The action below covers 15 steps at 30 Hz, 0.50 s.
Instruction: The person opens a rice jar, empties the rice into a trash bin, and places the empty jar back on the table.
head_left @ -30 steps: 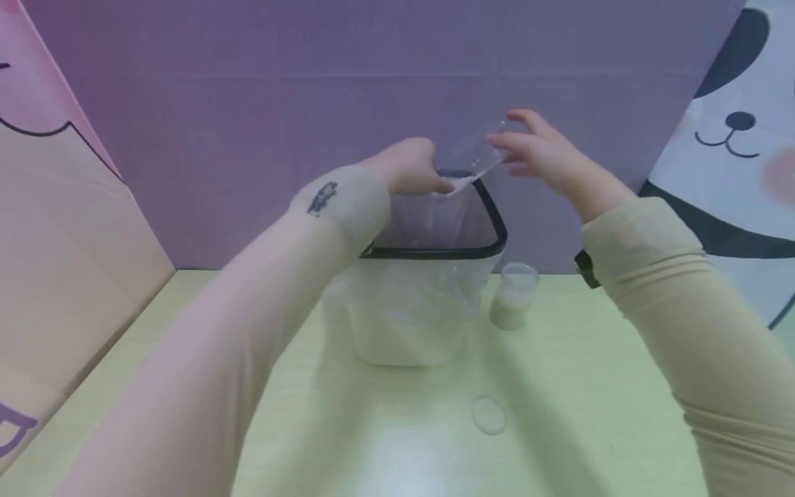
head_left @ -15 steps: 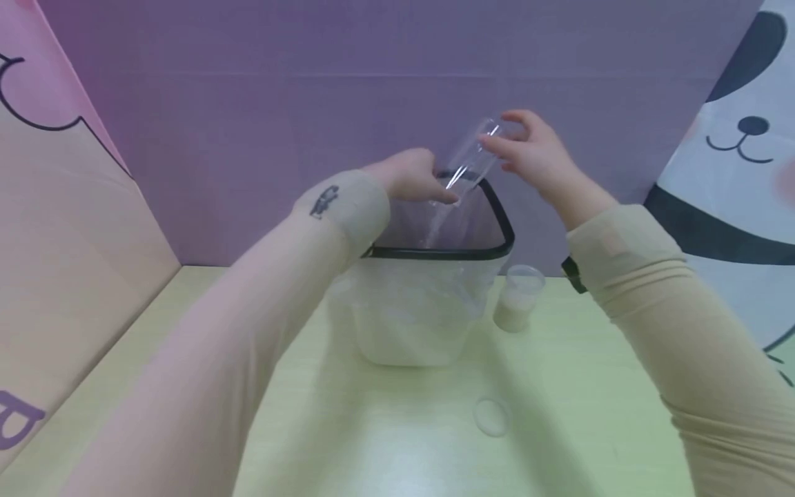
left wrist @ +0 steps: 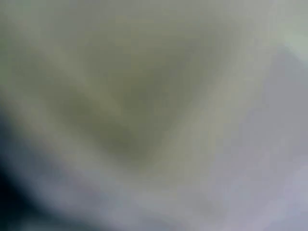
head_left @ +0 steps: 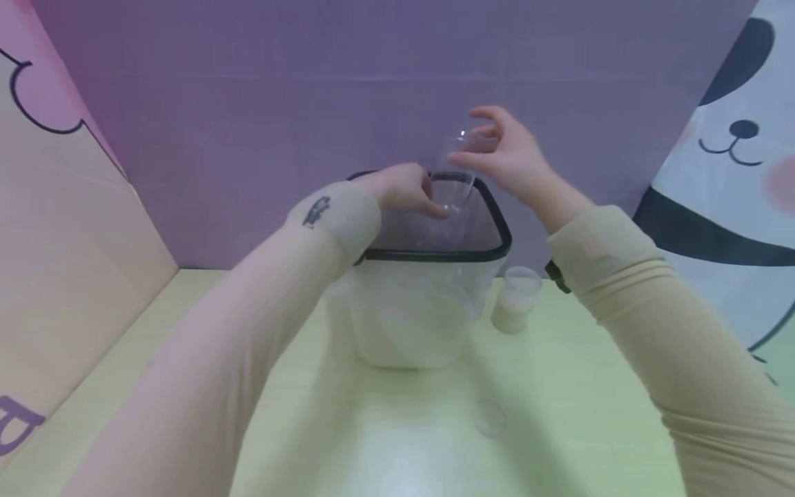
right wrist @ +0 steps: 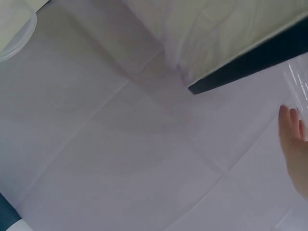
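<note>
Clear cup (head_left: 455, 185) tilts over lined trash bin (head_left: 435, 256)
Left hand (head_left: 404, 188) grips its lower end, right hand (head_left: 506, 153) its upper.

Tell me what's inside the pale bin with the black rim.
Thin clear plastic lines the bin; a clear cup overlaps its opening in the head view. The front wall hides the bottom, so anything lying there can't be seen.

We look across a pale yellow-green desk (head_left: 590, 400), where a white bin (head_left: 410, 331) with a black rim (head_left: 435, 256) and clear plastic liner (head_left: 428, 286) stands upright near the far edge. Just right of it, we see a part-filled clear container (head_left: 514, 304); closer to us, a transparent round piece (head_left: 491, 419) lies flat.
</note>
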{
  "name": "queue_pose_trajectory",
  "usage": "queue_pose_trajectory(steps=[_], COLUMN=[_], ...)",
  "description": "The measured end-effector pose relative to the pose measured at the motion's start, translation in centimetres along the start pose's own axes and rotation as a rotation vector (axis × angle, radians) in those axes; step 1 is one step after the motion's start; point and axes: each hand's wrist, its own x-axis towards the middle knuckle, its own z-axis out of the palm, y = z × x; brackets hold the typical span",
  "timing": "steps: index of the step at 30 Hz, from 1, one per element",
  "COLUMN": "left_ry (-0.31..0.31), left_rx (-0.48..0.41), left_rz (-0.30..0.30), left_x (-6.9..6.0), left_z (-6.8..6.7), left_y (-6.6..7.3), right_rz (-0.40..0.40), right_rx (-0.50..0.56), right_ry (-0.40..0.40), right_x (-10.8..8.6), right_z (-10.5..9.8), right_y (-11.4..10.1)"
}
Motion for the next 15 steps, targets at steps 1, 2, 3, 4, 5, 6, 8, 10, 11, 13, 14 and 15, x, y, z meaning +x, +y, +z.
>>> queue_pose_trajectory(steps=[1, 2, 3, 4, 5, 6, 8, 10, 11, 13, 14, 15], left_ry=[-0.005, -0.008, -0.008, -0.004, 0.006, 0.016, 0.040, 0.064, 0.075, 0.090, 0.097, 0.100], left_rx=[0.006, 0.014, 0.017, 0.022, 0.024, 0.026, 0.020, 0.011, 0.008, -0.005, -0.012, -0.018], left_rz=[0.009, 0.023, 0.033, 0.046, 0.060, 0.071, 0.090, 0.107, 0.116, 0.128, 0.131, 0.134], left_x=[0.06, 0.11, 0.16, 0.22, 0.26, 0.28, 0.33, 0.34, 0.36, 0.42, 0.46, 0.51], left_z=[0.01, 0.01, -0.01, -0.02, -0.03, -0.03, -0.02, 0.01, 0.03, 0.09, 0.12, 0.14], left_y=[-0.07, -0.14, -0.20, -0.28, -0.36, -0.42, -0.54, -0.62, -0.67, -0.77, -0.81, -0.88], right_rz=[-0.011, -0.023, -0.035, -0.045, -0.053, -0.062, -0.074, -0.079, -0.081, -0.083, -0.083, -0.081], right_rx=[0.010, 0.019, 0.031, 0.038, 0.036, 0.036, 0.035, 0.036, 0.030, 0.030, 0.035, 0.041], right_ry=[-0.007, -0.014, -0.020, -0.023, -0.022, -0.022, -0.016, -0.013, -0.012, -0.011, -0.011, -0.012], right_x=[-0.04, -0.07, -0.10, -0.11, -0.13, -0.14, -0.17, -0.22, -0.24, -0.29, -0.31, -0.32], right_z=[0.13, 0.24, 0.34, 0.44, 0.53, 0.58, 0.64, 0.70, 0.72, 0.74, 0.75, 0.74], right_y=[-0.10, -0.17, -0.22, -0.24, -0.26, -0.24, -0.20, -0.17, -0.16, -0.16, -0.17, -0.16])
